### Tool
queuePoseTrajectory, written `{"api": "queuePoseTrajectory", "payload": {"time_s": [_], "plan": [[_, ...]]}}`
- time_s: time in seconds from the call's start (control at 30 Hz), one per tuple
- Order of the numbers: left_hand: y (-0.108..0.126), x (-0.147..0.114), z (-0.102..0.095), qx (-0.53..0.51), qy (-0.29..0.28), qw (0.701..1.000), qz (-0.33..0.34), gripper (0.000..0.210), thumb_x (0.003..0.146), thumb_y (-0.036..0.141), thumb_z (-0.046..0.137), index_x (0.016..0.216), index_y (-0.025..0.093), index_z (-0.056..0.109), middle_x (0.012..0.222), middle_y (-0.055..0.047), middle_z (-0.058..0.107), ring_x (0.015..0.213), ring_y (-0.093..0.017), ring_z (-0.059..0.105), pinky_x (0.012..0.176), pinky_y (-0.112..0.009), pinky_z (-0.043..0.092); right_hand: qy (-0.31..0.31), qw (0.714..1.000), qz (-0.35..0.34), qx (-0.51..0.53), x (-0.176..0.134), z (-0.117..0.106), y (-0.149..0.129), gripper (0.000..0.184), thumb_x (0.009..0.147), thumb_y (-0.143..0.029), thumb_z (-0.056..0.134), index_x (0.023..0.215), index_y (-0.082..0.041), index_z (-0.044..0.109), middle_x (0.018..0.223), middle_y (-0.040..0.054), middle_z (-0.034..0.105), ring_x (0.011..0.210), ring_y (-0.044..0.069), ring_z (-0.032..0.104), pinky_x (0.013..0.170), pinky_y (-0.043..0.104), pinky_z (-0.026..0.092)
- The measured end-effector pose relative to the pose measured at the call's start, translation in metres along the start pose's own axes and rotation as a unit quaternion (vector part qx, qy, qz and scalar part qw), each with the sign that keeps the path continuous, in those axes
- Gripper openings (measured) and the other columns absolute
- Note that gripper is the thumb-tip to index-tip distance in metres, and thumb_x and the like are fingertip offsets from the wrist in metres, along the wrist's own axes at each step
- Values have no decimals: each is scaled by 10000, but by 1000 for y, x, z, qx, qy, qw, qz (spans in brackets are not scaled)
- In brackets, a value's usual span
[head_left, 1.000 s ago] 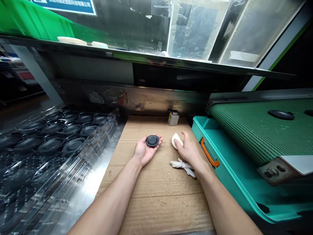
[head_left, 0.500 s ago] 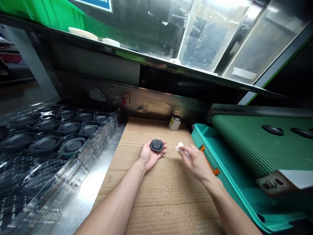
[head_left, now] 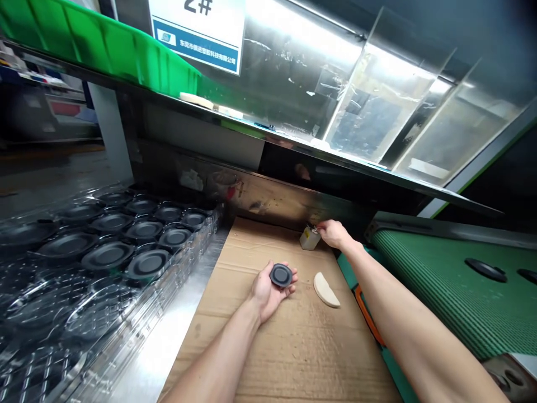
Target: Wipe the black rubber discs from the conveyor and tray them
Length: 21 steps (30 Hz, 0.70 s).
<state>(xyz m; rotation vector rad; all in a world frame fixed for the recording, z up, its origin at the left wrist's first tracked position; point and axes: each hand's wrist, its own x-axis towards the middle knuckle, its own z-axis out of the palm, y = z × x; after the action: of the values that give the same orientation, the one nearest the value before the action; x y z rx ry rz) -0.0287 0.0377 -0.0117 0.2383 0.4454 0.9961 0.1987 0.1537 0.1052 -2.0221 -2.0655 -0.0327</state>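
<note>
On my left hand (head_left: 264,294), palm up, rests a small black round plastic part (head_left: 281,275) with a rounded-square ring on its face, its edge held between thumb and fingers. My right hand (head_left: 333,233) reaches to the back of the cardboard, its fingers pinched at the metal lid of a small whitish bottle (head_left: 309,238) with a yellow label. A cream half-round pad (head_left: 326,291) lies on the cardboard, right of my left hand and apart from both hands. The tips of my right fingers are partly hidden at the lid.
Cardboard (head_left: 268,358) covers the worktop. At left, clear plastic trays (head_left: 184,263) hold several black round parts. To the right are a teal bin (head_left: 392,364) with an orange handle and a green conveyor belt (head_left: 440,280) carrying black parts. A metal shelf (head_left: 293,137) overhangs the back.
My right hand has moved away and back to the bottle's lid. The white thing it held is gone from it, and a cream pad lies on the cardboard. My left hand still holds the black part.
</note>
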Motion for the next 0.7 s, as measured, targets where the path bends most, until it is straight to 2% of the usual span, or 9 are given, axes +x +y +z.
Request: {"api": "queuePoseTrajectory", "payload": {"time_s": [0.2, 0.3, 0.4, 0.53, 0.63, 0.7], "plan": [[0, -2, 1, -3, 2, 1000, -2, 334, 915, 390, 460, 1108, 129, 539, 1085, -207, 667, 820, -253, 688, 685, -364, 521, 2, 1000, 14, 15, 7, 0, 4, 287, 839, -186, 534, 1036, -174, 743, 1045, 125, 706, 1019, 252, 626, 851, 311, 457], [0, -2, 1, 0, 1, 1000, -2, 332, 917, 386, 454, 1108, 129, 539, 1081, -206, 668, 799, -247, 687, 676, -364, 521, 2, 999, 17, 31, 6, -2, 2, 238, 815, -178, 572, 962, -168, 761, 977, 120, 719, 971, 238, 642, 828, 291, 461], [0, -1, 1, 2, -4, 1000, 2, 336, 917, 384, 456, 1121, 129, 539, 1088, -203, 668, 802, -245, 686, 677, -363, 522, 30, 998, 28, 51, -3, -11, 1, 243, 840, -228, 561, 977, -172, 754, 981, 113, 717, 957, 228, 646, 804, 278, 463], [0, 0, 0, 0, -5, 1000, 4, 366, 931, 408, 423, 1136, 129, 543, 1087, -199, 668, 809, -245, 684, 676, -367, 525, 100, 988, 43, 106, -46, -10, -12, 366, 915, -389, 461, 1100, -183, 700, 979, 94, 712, 938, 225, 649, 777, 281, 466], [0, 1, 0, 2, -14, 1000, 4, 375, 941, 406, 397, 1142, 127, 548, 1063, -189, 677, 807, -247, 683, 678, -373, 528, 118, 968, -12, 222, -100, 13, -40, 359, 903, -442, 488, 1043, -191, 703, 907, 68, 712, 844, 208, 652, 738, 274, 475], [-2, 2, 1, 2, -26, 1000, 9, 367, 946, 390, 391, 1122, 120, 568, 1028, -170, 688, 807, -237, 680, 705, -374, 532, 118, 952, -58, 275, -133, 35, -64, 301, 902, -397, 509, 1039, -203, 692, 967, 58, 697, 882, 195, 637, 777, 270, 474]]}}
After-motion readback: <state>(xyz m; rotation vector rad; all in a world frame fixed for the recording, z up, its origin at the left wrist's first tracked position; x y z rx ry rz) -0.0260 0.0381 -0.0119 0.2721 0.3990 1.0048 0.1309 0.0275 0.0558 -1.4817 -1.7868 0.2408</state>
